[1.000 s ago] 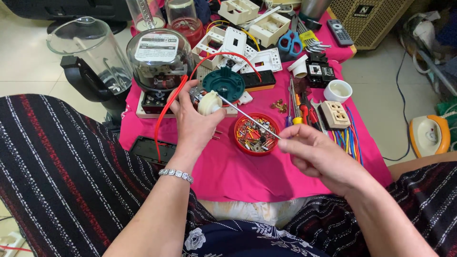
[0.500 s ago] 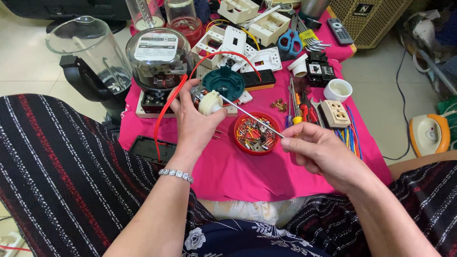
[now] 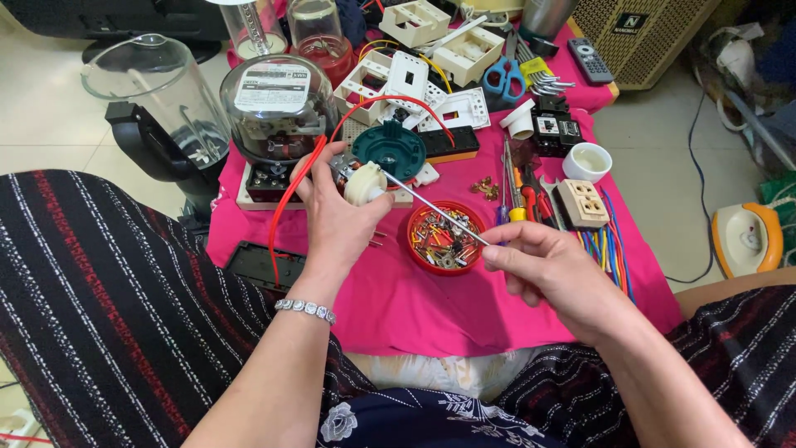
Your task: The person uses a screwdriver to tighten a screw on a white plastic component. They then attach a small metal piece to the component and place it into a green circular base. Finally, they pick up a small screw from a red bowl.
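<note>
The left hand (image 3: 336,220) pinches a small cream part (image 3: 365,183), likely light, brittle plastic; the right hand (image 3: 551,270) pinches a thin, stiff screwdriver (image 3: 435,211) above the red dish (image 3: 446,239).

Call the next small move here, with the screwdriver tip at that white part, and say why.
Probably seat the tip squarely in the screw, then turn. The left hand grips the small white round part over the pink cloth, and the right hand holds the screwdriver at a slant, its tip reaching the part. Whether it has engaged a screw head is too small to tell.
</note>
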